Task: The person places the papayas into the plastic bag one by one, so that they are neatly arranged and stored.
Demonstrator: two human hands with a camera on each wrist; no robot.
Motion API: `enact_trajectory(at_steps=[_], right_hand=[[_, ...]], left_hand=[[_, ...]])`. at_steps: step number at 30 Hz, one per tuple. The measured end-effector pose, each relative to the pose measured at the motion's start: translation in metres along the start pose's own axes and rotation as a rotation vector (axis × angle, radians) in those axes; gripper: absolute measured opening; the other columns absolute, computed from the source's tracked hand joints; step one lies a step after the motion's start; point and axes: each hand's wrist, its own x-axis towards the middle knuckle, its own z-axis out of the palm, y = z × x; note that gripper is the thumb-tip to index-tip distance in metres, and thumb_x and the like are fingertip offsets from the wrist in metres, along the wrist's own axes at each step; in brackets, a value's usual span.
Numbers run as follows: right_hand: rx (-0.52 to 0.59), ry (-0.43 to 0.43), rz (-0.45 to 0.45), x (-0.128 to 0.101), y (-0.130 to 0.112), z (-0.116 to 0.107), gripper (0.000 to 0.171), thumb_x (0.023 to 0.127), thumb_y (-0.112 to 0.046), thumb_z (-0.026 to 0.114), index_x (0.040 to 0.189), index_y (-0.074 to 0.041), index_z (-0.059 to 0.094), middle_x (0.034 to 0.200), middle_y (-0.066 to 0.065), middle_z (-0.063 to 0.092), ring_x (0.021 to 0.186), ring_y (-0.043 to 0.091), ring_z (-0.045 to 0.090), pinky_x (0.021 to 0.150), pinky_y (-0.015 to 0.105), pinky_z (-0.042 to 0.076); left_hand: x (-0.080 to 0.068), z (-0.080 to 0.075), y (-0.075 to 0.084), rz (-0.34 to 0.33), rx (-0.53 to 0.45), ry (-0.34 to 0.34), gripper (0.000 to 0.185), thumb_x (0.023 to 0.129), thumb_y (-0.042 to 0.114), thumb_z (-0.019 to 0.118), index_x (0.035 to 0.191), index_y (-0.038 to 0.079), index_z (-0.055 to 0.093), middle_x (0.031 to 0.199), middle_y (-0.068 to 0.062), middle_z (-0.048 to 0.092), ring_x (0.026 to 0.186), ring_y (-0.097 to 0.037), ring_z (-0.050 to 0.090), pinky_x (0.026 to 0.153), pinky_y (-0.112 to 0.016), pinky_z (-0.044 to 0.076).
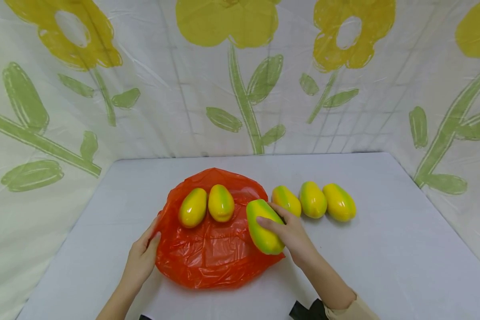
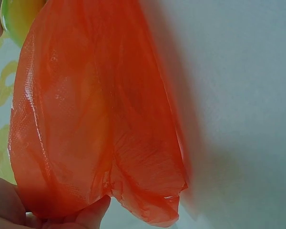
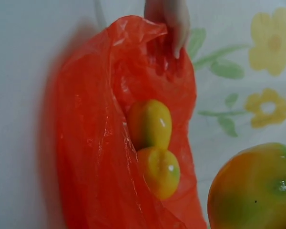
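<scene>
**A:** so what's the right hand (image 1: 292, 233) got?

**B:** a yellow-green mango (image 1: 264, 226), fingers curled over the top of it. It sits at the right edge of the orange plastic bag (image 1: 212, 253), which lies spread out on the tabletop (image 1: 384, 266). In the right wrist view you only catch the round end of that mango bottom right, a bit blurry.

**A:** and the left hand (image 1: 142, 258)?

**B:** it's on the bag's left edge, thumb and fingers pinching the plastic. The left wrist view shows the thumb pressed up against the crinkled orange film near the bottom.

**A:** anything on the bag already?

**B:** yeah, two mangoes (image 1: 206, 206) lying side by side and touching near the back of it. You can see them in the right wrist view too, one above the other against the plastic.

**A:** and off to the side?

**B:** three more mangoes (image 1: 314, 201) in a row on the tabletop just right of the bag, close together. Behind everything hangs a white sheet with yellow flowers (image 1: 232, 66).
</scene>
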Motion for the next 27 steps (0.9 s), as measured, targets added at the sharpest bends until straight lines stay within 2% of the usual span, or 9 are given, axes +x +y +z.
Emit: enact_trajectory(at_steps=[4,14,21,27], right_hand=[[-0.018,-0.006,0.02,0.006,-0.003,0.002,0.069,0.088,-0.036,0.068,0.147,-0.009,0.043,0.135,0.016,0.048,0.114,0.031,0.046,0.093,0.045,0.043],[-0.028,-0.03,0.026,0.029,-0.007,0.006,0.07,0.089,-0.037,0.068,0.147,-0.009,0.042,0.132,0.015,0.05,0.112,0.031,0.048,0.09,0.041,0.047],[-0.047,-0.044,0.023,0.038,-0.007,0.013,0.07,0.088,-0.038,0.069,0.146,-0.008,0.043,0.133,0.016,0.05,0.111,0.031,0.05,0.091,0.044,0.048],[-0.074,-0.04,0.011,0.049,-0.008,0.02,0.07,0.088,-0.038,0.069,0.145,-0.006,0.044,0.133,0.016,0.052,0.111,0.031,0.05,0.094,0.046,0.047]], left_hand=[[0.001,-0.001,-0.001,-0.017,0.003,-0.02,0.049,0.105,0.012,0.038,0.151,-0.004,0.025,0.153,-0.025,0.027,0.14,-0.044,0.026,0.108,-0.053,0.028],[0.002,0.0,0.001,-0.011,0.003,-0.026,0.049,0.105,0.01,0.037,0.151,-0.001,0.026,0.154,-0.022,0.027,0.14,-0.043,0.027,0.107,-0.05,0.031],[0.0,0.003,0.002,0.017,0.01,0.026,0.047,0.104,0.009,0.041,0.148,-0.006,0.032,0.149,-0.026,0.033,0.138,-0.044,0.031,0.109,-0.053,0.028],[0.002,0.003,0.0,0.019,0.014,0.025,0.047,0.104,0.009,0.041,0.148,-0.005,0.032,0.149,-0.027,0.032,0.137,-0.046,0.03,0.109,-0.056,0.028]])
